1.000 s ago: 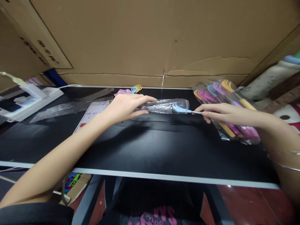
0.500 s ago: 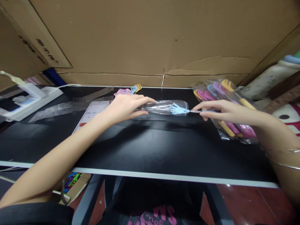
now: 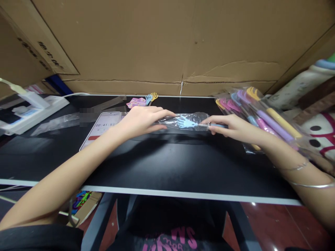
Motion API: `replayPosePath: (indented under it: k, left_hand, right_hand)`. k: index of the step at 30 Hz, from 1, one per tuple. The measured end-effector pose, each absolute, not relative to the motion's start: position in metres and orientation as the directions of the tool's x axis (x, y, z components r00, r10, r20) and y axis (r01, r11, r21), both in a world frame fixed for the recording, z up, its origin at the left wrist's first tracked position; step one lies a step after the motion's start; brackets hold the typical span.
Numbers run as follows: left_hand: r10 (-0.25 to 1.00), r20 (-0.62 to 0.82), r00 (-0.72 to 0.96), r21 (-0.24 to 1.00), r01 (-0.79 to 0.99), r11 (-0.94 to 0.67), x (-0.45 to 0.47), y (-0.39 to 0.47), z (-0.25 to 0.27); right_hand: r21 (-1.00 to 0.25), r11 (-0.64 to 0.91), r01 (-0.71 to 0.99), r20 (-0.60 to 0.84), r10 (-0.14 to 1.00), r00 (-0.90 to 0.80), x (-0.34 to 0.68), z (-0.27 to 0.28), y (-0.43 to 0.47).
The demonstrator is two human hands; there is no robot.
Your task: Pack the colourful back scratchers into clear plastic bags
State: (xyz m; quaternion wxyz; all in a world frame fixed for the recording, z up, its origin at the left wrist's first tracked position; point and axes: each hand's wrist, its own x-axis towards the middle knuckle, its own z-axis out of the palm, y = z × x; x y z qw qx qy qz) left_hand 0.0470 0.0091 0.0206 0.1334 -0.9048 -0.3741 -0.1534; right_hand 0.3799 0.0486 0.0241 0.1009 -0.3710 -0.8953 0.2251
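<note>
Low over the black table, a light-blue back scratcher (image 3: 187, 122) points its hand-shaped head leftward inside a clear plastic sleeve (image 3: 202, 118). My right hand (image 3: 230, 126) grips its handle near the metal shaft, just at the sleeve's right end. The sleeve's left part is between the thumb and fingers of my left hand (image 3: 146, 120), which closes on it. Behind that hand lie a pink printed card (image 3: 136, 102) and two more scratcher heads, one blue (image 3: 148, 99) and one yellow (image 3: 154, 96).
Several colourful back scratchers (image 3: 272, 115) lie in clear bags at right, beside a plush toy (image 3: 320, 130). A phone (image 3: 103, 127) showing a timer lies left of my left hand. Further left are clear plastic wrappers (image 3: 56, 123) and a power strip (image 3: 39, 115). Cardboard (image 3: 157, 45) stands behind the table.
My right hand has moved left, pushing the blue back scratcher deeper into the clear sleeve. My left hand has stayed nearly in place.
</note>
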Motion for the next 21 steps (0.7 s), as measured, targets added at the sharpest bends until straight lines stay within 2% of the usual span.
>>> replayPosePath:
  k: [6, 16, 21]
  left_hand:
    - [0.604, 0.413, 0.682, -0.112, 0.696, -0.710, 0.0479, 0.0090, 0.0180]
    - [0.579, 0.424, 0.696, -0.111, 0.675, -0.729, 0.0508, 0.0072, 0.0172]
    - [0.573, 0.423, 0.701, -0.109, 0.668, -0.736, 0.0541, 0.0051, 0.0161]
  right_hand:
    - [-0.463, 0.651, 0.602, 0.056, 0.699, -0.713, 0.3712, 0.0233, 0.0421]
    - [-0.640, 0.510, 0.575, -0.027, 0.733, -0.680, 0.3770, 0.0178, 0.0489]
    - [-0.627, 0.521, 0.579, -0.015, 0.735, -0.678, 0.3751, 0.0198, 0.0473]
